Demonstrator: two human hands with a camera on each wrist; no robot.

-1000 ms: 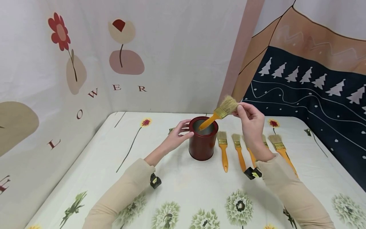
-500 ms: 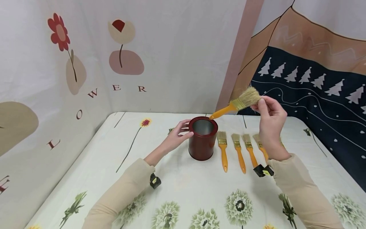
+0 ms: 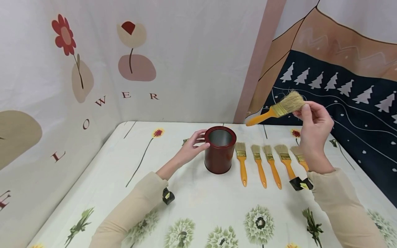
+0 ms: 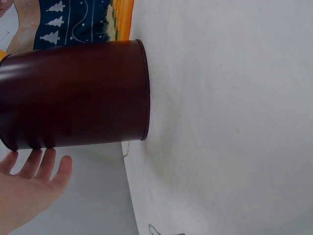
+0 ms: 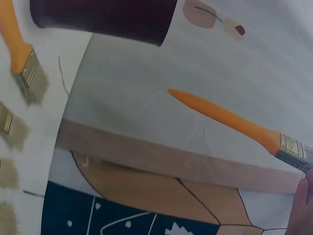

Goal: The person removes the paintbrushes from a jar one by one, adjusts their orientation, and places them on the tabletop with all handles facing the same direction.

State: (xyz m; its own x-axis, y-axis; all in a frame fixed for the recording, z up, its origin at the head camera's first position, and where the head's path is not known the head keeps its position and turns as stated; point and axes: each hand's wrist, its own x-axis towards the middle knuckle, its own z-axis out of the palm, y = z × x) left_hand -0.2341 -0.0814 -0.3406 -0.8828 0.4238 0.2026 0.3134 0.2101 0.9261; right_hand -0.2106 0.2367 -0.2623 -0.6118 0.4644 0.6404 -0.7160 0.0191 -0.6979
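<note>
A dark red paint can [image 3: 219, 156] stands upright on the table with its top uncovered and its grey inside in sight. My left hand [image 3: 194, 146] holds its left side near the rim, thumb in front and fingers behind. Those fingertips [image 4: 49, 154] meet the can wall in the left wrist view. Right of the can, up in the air, is a paintbrush [image 3: 276, 109] with an orange handle. My right hand [image 3: 316, 132] pinches it by the bristle tips, so the handle points left and slightly down toward the can. In the right wrist view, only a bit of that hand shows.
Several more paintbrushes lie in a row to the right of the can, bristles toward the back; one [image 3: 241, 163] is close beside it. My right wrist partly covers the rightmost one [image 3: 299, 155]. A flower-print cloth [image 3: 198, 196] covers the table, and printed fabric walls [image 3: 192, 69] stand behind.
My right hand has moved right, drawing the paintbrush from a spot with its handle end inside the can's mouth to a spot well right of it. My left hand and the can have stayed put.
</note>
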